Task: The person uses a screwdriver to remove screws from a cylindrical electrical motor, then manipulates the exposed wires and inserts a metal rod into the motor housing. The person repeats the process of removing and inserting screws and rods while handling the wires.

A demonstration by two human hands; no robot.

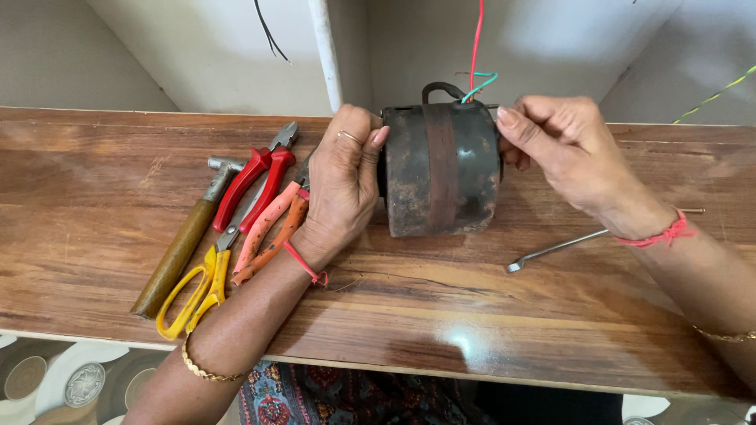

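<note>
A dark, rusty cylindrical motor (441,169) lies on its side on the wooden table (441,315). My left hand (344,177) grips its left end, fingers curled against the end face. My right hand (563,153) holds the right end, fingertips pressed on the rim. Red, green and black wires (475,71) come out of the motor's top and run upward. Both wrists carry a red thread.
To the left lie a wooden-handled hammer (179,245), red-handled pliers (256,181), orange-handled pliers (272,228) and yellow-handled scissors (197,291). A thin metal tool (551,252) lies to the right of the motor. A white pipe (326,51) stands behind the table.
</note>
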